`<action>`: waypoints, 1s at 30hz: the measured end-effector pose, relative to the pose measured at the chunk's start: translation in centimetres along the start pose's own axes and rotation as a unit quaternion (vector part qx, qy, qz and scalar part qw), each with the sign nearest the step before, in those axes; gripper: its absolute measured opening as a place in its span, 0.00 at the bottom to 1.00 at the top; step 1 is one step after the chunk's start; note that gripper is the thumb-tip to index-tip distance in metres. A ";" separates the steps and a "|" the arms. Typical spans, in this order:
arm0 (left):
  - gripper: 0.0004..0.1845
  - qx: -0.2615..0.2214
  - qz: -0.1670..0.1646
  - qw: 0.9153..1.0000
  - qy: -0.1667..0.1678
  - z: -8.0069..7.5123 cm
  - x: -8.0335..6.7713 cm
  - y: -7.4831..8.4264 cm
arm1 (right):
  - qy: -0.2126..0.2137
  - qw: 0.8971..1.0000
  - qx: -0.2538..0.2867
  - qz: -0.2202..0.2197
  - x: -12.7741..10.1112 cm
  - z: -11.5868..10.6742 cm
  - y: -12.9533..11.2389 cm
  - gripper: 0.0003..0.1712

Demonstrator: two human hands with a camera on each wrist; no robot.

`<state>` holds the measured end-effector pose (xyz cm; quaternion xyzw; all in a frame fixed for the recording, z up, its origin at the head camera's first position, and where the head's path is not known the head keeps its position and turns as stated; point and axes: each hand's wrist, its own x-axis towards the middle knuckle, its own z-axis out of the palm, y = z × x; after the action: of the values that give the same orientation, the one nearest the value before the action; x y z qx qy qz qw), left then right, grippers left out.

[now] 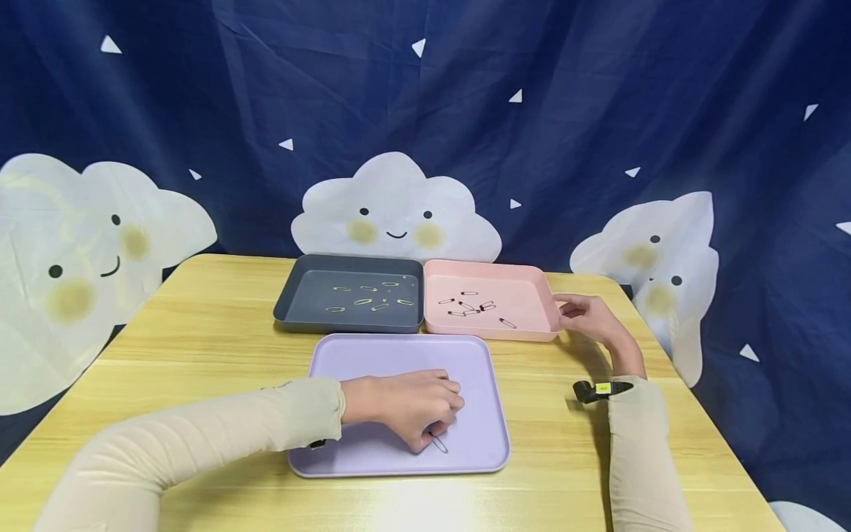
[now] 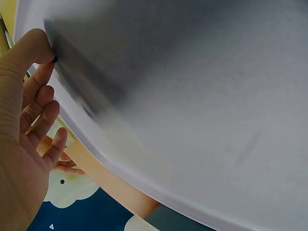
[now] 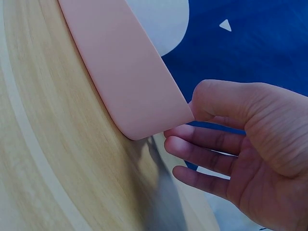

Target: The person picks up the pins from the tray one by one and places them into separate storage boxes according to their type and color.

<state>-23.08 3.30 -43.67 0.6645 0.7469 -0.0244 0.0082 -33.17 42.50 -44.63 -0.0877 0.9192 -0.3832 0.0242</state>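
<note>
My left hand (image 1: pixel 420 406) is over the lilac tray (image 1: pixel 399 467). Its thumb and forefinger pinch one end of a dark safety pin (image 1: pixel 439 444), whose other end shows below the thumb. In the left wrist view only a small dark tip shows between the fingertips. At the right end of the pink tray (image 1: pixel 492 335), my right hand (image 1: pixel 592 318) holds the rim, thumb at the top edge and fingers outside. Several black safety pins (image 1: pixel 508 323) lie spread in the pink tray.
Left of the pink tray, and touching it, stands a dark grey tray (image 1: pixel 346 325) with several gold safety pins (image 1: pixel 335 309). All trays rest on a wooden table (image 1: pixel 219 332). A blue curtain (image 1: pixel 372 89) with clouds hangs behind the table.
</note>
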 end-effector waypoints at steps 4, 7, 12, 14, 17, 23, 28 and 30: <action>0.10 0.005 0.003 1.000 0.003 0.1 0.1 -0.1 | 0.000 1.000 0.002 0.001 0.0 0.0 0.0 0.32; 0.10 0.006 0.004 1.000 0.004 0.0 0.2 -0.2 | 0.003 1.000 0.001 0.002 -0.1 0.1 0.0 0.32; 0.10 -0.012 0.001 1.000 -0.004 -0.1 0.1 -0.4 | -0.001 1.000 -0.004 0.007 0.1 0.0 0.2 0.33; 0.10 -0.019 -0.001 1.000 -0.010 -0.2 0.0 -0.4 | -0.004 1.000 -0.004 0.007 0.2 0.0 0.3 0.33; 0.10 -0.020 -0.001 1.000 -0.015 -0.2 0.1 -0.4 | -0.003 1.000 -0.001 0.008 0.2 -0.1 0.2 0.33; 0.10 -0.017 -0.002 1.000 -0.023 -0.2 0.5 -0.3 | 0.003 1.000 0.000 0.006 0.0 -0.1 0.0 0.32; 0.10 -0.006 -0.004 1.000 -0.025 -0.2 0.7 -0.3 | 0.002 1.000 0.002 0.004 -0.1 0.0 -0.1 0.32; 0.10 -0.001 -0.004 1.000 -0.023 -0.3 0.7 -0.3 | 0.002 1.000 0.004 0.006 -0.1 0.0 -0.1 0.32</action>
<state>-23.45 4.02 -43.43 0.6606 0.7493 -0.0387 0.0262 -33.10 42.48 -44.56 -0.0811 0.9182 -0.3870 0.0247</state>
